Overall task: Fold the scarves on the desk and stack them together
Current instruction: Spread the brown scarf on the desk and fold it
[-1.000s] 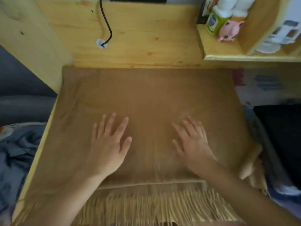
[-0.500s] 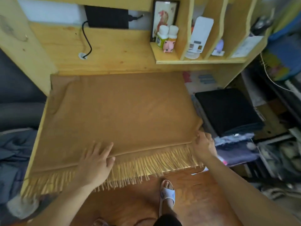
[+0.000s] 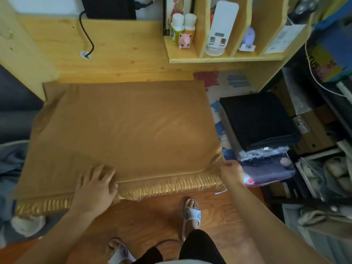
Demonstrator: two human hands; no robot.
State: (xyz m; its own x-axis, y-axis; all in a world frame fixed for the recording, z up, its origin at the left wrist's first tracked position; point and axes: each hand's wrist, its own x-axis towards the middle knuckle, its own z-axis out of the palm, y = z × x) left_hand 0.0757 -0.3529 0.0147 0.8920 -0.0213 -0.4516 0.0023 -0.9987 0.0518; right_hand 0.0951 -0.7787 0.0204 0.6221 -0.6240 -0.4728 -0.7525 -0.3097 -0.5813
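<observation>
Since the earlier frame, both hands have shifted slightly along the near hem. Left hand [image 3: 97, 184], fingers spread, presses the mustard-brown fringed fabric scarf [image 3: 122, 128] flat on the pale wooden desk [image 3: 122, 52]; right hand [image 3: 231, 173] pinches its near-right corner, probably ready for folding.

A pale pine desk [image 3: 122, 60] carries a mustard-brown fringed scarf [image 3: 123, 130] spread flat. Right of the scarf lies a printed white mat [image 3: 226, 82], and on it a folded black cloth stack [image 3: 257, 119].
</observation>
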